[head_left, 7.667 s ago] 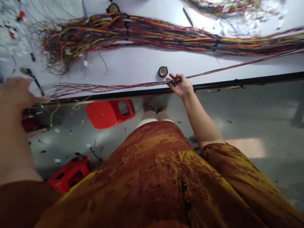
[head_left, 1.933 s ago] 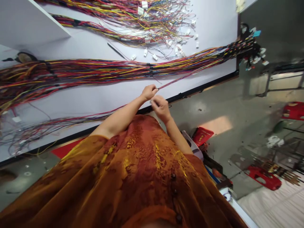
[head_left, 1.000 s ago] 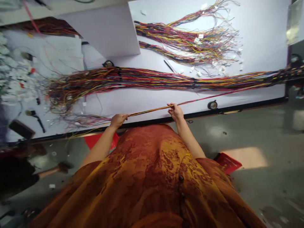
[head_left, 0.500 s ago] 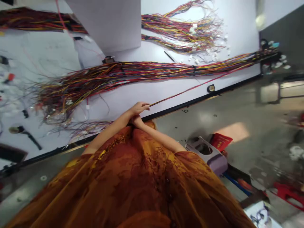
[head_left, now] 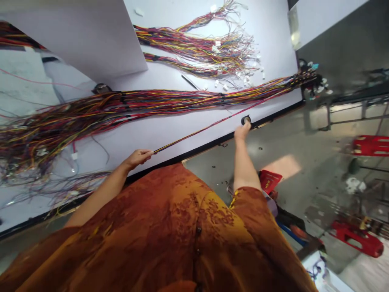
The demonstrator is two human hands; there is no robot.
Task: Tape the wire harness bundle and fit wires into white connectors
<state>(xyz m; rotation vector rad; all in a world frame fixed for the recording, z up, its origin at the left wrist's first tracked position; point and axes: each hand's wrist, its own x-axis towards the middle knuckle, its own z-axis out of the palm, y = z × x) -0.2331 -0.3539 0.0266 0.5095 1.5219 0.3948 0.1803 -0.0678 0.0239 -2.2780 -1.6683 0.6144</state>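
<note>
A thin strand of red and yellow wires (head_left: 197, 132) runs slantwise from the right end of the long wire bundle (head_left: 170, 101) to my left hand (head_left: 139, 157), whose fingers pinch its end near the table's front edge. My right hand (head_left: 242, 130) is stretched out at the table edge, closed on a small black tape roll (head_left: 245, 119). The long bundle lies across the white table (head_left: 170, 125), bound with black tape in places.
More wire bundles (head_left: 188, 44) with loose white connectors lie at the back. A pale panel (head_left: 100, 36) stands at the back left. Black edging (head_left: 200, 148) runs along the table front. A red booklet (head_left: 269, 181) is at the lower right.
My right hand has left my left hand's side and reached right to the tape roll. My left hand still holds the strand, now farther left in view. The whole view has shifted.
</note>
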